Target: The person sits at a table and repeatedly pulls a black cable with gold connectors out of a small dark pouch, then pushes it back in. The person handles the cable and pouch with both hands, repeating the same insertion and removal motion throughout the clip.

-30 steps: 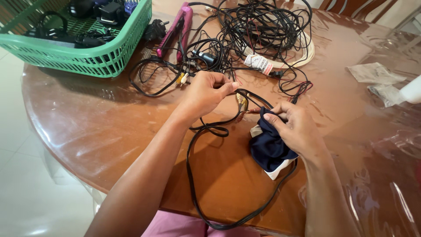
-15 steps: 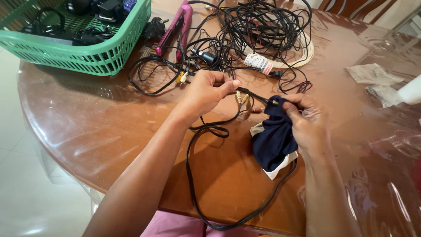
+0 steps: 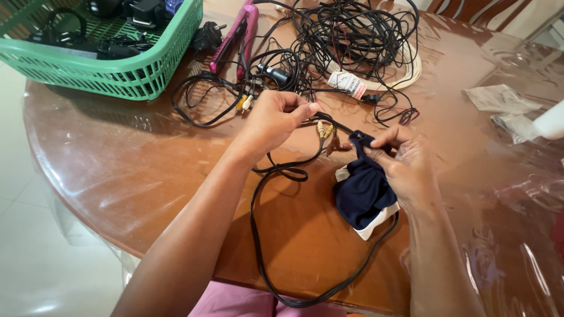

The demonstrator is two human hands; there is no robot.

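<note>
A: Status of the cable wipe?

B: Left hand [image 3: 271, 120] closed, pinching the black cable [image 3: 276, 171] just short of its coloured plug ends [image 3: 325, 129]. Right hand [image 3: 405, 164] closed on a dark blue cloth [image 3: 361, 191], folded round the cable beside those plugs, over the brown bench [image 3: 117, 170].

A: How much is done?

B: Judging by position, only the plug end is under the cloth. The long loop running down to the near bench edge looks not yet reached.

A: And the rest?

B: A large tangle of black wires [image 3: 346, 41] lies beyond the hands, with a pink hair straightener [image 3: 235, 36]. A green basket [image 3: 117, 70] at far left holds a few dark items. Early stage, I'd say.
</note>
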